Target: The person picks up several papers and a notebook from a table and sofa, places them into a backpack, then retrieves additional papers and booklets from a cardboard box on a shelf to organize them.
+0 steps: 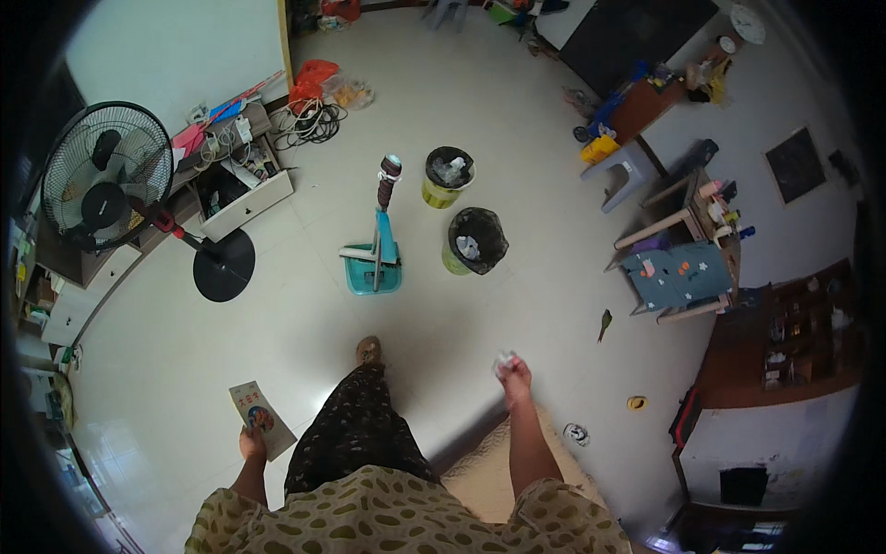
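In my left hand (253,443) is a thin paper booklet (261,419) with a coloured round picture and writing on its cover, gripped at its lower left edge. My right hand (516,382) is out over the floor, its fingers closed on a small crumpled whitish piece (504,363), blurred, perhaps paper or plastic. Ahead of that hand stand two waste bins lined with black bags. The nearer bin (453,262) has pale crumpled waste inside; the farther yellow-green bin (441,196) also holds crumpled plastic or paper.
A teal dustpan (360,277) with a brush stands left of the bins. A black pedestal fan (107,176) stands by an open drawer (249,208) at left. Cables (315,123) lie behind. At right are a small cloth-draped wooden chair (675,273) and a yellow tape roll (637,403).
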Demonstrator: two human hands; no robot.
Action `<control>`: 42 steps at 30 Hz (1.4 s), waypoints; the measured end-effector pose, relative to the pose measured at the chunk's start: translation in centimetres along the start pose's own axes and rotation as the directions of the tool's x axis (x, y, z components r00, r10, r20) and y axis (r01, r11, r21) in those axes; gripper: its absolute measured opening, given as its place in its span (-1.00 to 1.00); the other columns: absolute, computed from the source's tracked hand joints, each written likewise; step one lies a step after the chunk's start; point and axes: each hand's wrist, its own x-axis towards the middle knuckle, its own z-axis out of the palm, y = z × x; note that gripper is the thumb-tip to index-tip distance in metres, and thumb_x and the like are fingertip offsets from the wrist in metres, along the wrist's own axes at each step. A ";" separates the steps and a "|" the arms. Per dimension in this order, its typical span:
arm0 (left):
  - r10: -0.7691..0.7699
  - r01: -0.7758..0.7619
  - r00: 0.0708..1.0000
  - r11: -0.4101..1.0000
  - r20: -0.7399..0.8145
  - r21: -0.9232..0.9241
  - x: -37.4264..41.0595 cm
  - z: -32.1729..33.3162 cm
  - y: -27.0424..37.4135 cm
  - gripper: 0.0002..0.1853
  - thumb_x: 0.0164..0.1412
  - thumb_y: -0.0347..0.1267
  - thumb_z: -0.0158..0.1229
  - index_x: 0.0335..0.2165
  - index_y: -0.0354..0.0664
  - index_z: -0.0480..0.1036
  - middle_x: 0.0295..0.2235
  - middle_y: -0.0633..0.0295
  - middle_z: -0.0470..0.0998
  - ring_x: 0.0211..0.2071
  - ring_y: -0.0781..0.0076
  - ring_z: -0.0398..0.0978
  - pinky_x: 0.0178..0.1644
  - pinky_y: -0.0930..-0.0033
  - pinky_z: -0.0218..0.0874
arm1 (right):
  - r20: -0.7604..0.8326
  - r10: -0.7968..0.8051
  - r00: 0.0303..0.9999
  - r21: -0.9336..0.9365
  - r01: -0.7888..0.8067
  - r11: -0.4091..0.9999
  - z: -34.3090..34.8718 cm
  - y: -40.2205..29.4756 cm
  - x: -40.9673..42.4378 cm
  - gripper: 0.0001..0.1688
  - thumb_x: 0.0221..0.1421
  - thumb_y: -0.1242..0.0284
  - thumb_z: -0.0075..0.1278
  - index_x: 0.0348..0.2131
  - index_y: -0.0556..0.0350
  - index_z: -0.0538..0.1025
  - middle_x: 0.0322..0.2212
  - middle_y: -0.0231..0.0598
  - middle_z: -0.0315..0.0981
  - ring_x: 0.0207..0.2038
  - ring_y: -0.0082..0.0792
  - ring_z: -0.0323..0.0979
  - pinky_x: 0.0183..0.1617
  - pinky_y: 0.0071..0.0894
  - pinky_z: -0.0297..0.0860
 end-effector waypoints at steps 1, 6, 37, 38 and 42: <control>-0.066 0.067 0.998 0.997 0.006 -0.026 0.1 0.8 1.8 -0.57 0.07 -0.18 0.00 -0.27 -0.40 0.36 -0.36 -0.13 0.48 -0.28 -0.03 0.44 -0.21 0.20 0.23 | 0.020 0.029 0.999 0.011 -0.029 1.000 1.7 -1.9 1.8 -0.64 -0.06 0.68 -0.04 -0.21 -0.02 0.41 -0.28 -0.44 0.38 -0.24 -0.50 0.35 -0.19 -0.45 0.35; -0.081 0.077 0.996 0.992 0.036 0.105 2.7 4.8 10.7 -0.57 0.07 -0.14 0.02 -0.27 -0.35 0.38 -0.40 -0.04 0.50 -0.31 0.01 0.46 -0.21 0.20 0.22 | 0.150 0.085 0.985 0.103 -0.101 0.989 8.2 -9.8 9.1 -0.70 0.02 0.56 -0.05 -0.19 -0.07 0.39 -0.22 -0.48 0.34 -0.15 -0.49 0.29 -0.06 -0.27 0.25; -0.522 0.394 0.844 0.759 -0.124 -0.518 -10.5 19.5 23.2 -0.62 0.16 -0.26 0.03 -0.16 -0.34 0.29 -0.31 0.15 0.46 -0.36 0.40 0.42 -0.29 0.41 0.25 | -0.027 0.412 0.911 -0.445 -0.380 0.811 18.0 -18.2 47.0 -0.17 -0.05 0.52 0.02 0.15 0.01 -0.02 0.11 -0.09 -0.06 0.11 -0.01 -0.01 0.00 0.29 0.14; -0.525 0.393 0.840 0.762 -0.136 -0.514 -10.8 19.7 23.4 -0.62 0.15 -0.25 0.04 -0.16 -0.32 0.29 -0.32 0.16 0.45 -0.36 0.41 0.41 -0.29 0.39 0.25 | -0.053 0.405 0.913 -0.488 -0.378 0.787 18.1 -18.1 47.5 -0.14 -0.04 0.51 0.03 0.17 0.01 -0.05 0.13 -0.08 -0.09 0.13 0.01 -0.04 0.01 0.35 0.11; -0.480 0.333 0.861 0.782 -0.168 -0.527 -11.2 20.2 24.9 -0.61 0.14 -0.22 0.05 -0.18 -0.31 0.31 -0.34 0.19 0.44 -0.37 0.44 0.39 -0.29 0.37 0.24 | -0.015 0.433 0.901 -0.464 -0.390 0.795 18.3 -17.8 49.1 -0.08 -0.02 0.45 0.04 0.19 -0.04 -0.13 0.15 -0.05 -0.13 0.14 0.11 -0.09 0.02 0.41 0.05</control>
